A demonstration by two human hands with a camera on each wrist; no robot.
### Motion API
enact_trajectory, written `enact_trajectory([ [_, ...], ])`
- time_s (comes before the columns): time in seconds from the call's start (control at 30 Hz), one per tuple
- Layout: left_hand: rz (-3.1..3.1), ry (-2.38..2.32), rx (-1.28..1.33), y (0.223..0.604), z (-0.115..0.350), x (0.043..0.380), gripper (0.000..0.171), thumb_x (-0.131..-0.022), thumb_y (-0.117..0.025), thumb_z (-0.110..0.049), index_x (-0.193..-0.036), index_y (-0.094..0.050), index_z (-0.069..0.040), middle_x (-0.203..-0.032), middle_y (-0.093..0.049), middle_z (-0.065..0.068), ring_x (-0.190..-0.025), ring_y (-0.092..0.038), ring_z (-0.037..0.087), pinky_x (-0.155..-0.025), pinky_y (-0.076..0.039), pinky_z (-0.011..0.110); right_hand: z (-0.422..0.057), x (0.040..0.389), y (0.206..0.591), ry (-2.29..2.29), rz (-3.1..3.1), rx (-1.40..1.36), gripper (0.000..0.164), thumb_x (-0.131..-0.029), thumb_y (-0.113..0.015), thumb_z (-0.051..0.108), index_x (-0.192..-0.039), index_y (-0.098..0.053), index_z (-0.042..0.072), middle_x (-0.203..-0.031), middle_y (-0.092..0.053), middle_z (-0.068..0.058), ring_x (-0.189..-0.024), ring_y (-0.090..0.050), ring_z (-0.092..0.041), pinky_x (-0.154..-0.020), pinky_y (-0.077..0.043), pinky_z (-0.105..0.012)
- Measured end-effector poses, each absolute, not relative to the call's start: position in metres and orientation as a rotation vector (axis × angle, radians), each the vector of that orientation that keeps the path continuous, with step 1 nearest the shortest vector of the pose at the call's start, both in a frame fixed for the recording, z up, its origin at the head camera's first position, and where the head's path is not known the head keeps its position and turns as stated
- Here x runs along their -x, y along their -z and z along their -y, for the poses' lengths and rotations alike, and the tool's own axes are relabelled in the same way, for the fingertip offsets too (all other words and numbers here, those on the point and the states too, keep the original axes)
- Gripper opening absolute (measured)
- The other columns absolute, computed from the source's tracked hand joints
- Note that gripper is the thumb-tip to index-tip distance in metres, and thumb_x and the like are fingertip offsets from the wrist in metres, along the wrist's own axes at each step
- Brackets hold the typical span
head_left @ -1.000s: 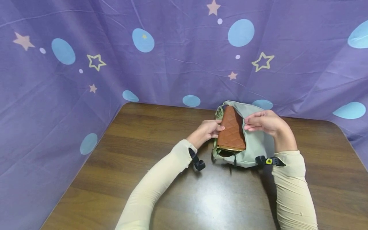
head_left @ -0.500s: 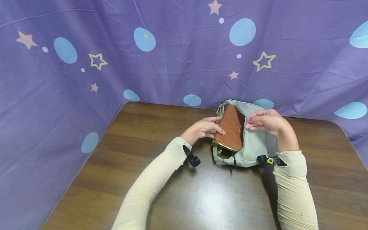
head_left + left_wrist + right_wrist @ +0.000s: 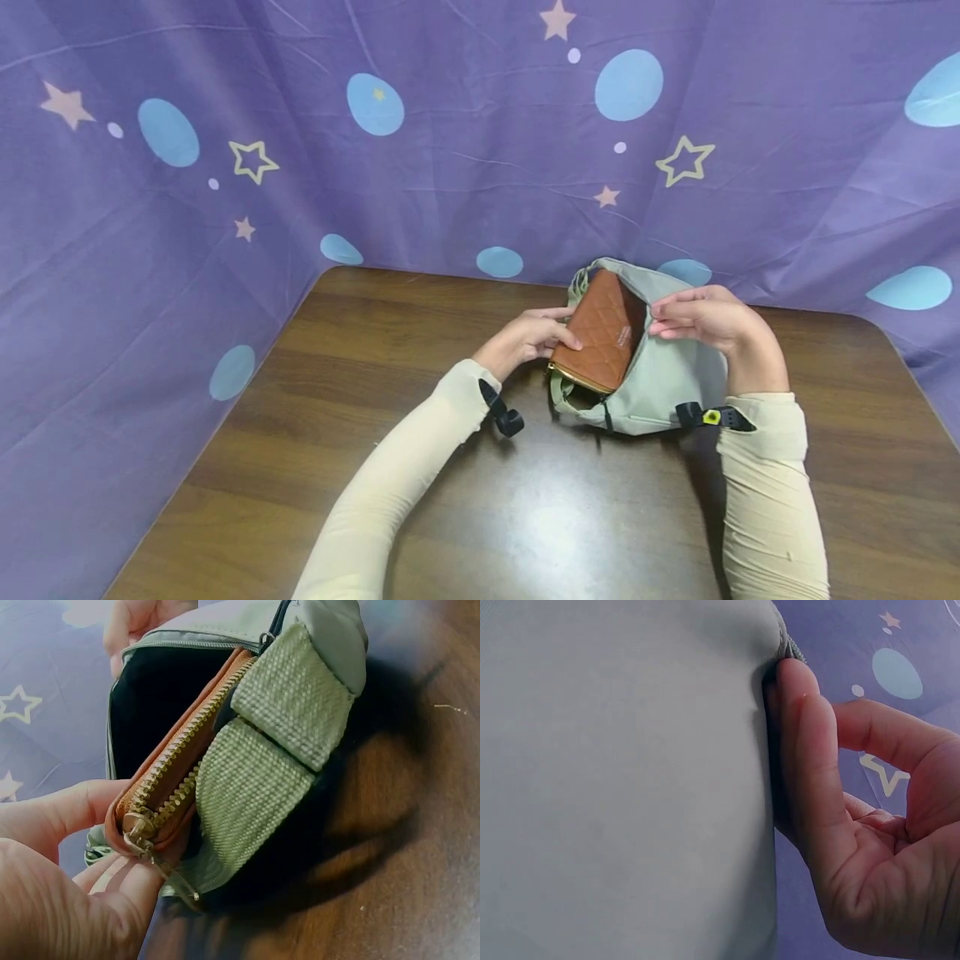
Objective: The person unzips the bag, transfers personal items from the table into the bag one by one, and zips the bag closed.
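A brown quilted zip-around wallet (image 3: pixel 600 333) leans in the mouth of a pale green fabric bag (image 3: pixel 675 379), its gold-zipped end sticking out toward the near left. My left hand (image 3: pixel 525 340) holds the wallet by its left edge, thumb on the quilted face. In the left wrist view the wallet's zipper (image 3: pixel 161 772) lies beside the bag's woven green strap (image 3: pixel 277 712). With my right hand (image 3: pixel 708 321) I pinch the edge of the bag's opening and draw it to the right. The right wrist view shows those fingertips (image 3: pixel 817 727) at the zippered edge.
The bag stands on a brown wood-grain table (image 3: pixel 300 467), near its back edge. A purple curtain (image 3: pixel 450 150) with stars and blue ovals hangs behind and to the left. A black strap (image 3: pixel 501 410) with a camera sits on each wrist.
The wallet has shifted to the left and tilted, so its small printed label now shows. My right hand has moved slightly right, widening the bag's opening. The left hand has moved a little left.
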State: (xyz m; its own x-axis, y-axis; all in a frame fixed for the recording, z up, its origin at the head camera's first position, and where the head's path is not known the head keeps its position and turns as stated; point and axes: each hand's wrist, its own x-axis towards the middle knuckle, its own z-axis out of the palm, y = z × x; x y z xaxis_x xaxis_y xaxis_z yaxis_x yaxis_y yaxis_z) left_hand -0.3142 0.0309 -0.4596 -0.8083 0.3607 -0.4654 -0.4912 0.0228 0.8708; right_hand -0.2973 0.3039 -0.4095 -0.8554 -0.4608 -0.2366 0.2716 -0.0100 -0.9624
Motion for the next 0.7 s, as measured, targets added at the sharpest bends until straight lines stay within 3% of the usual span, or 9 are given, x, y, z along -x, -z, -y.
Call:
enact_trajectory([
  [0.17,-1.67,-1.854,0.131,0.461,-0.033,0.314,0.081,-0.083,-0.061,0.022,-0.154,-0.045,-0.014,-0.14,-0.058,0.029,-0.118,-0.067,0.037,-0.105,-0.053,0.05,-0.304,0.297,0.409,1.91,-1.774,0.195,0.034,-0.103,-0.047,-0.005,-0.089,-0.075,0.009,-0.082,-0.078,-0.005,-0.079,-0.076,-0.013,-0.076,-0.063,-0.023],
  [0.43,-1.58,-1.951,0.188,0.461,-0.048,0.306,0.078,-0.086,-0.058,0.022,-0.155,-0.043,-0.011,-0.142,-0.057,0.029,-0.124,-0.062,0.036,-0.112,-0.047,0.051,-0.297,0.298,0.411,1.818,-1.896,0.198,0.029,-0.104,-0.049,0.0,-0.091,-0.071,0.013,-0.082,-0.078,0.0,-0.079,-0.075,-0.009,-0.075,-0.062,-0.021],
  [0.7,-1.615,-1.992,0.207,0.467,-0.065,0.297,0.079,-0.082,-0.062,0.022,-0.151,-0.049,-0.012,-0.135,-0.061,0.029,-0.126,-0.059,0.043,-0.105,-0.052,0.053,-0.291,0.297,0.408,1.854,-1.867,0.177,0.027,-0.103,-0.051,-0.001,-0.091,-0.071,0.011,-0.082,-0.078,-0.002,-0.08,-0.076,-0.01,-0.077,-0.062,-0.022],
])
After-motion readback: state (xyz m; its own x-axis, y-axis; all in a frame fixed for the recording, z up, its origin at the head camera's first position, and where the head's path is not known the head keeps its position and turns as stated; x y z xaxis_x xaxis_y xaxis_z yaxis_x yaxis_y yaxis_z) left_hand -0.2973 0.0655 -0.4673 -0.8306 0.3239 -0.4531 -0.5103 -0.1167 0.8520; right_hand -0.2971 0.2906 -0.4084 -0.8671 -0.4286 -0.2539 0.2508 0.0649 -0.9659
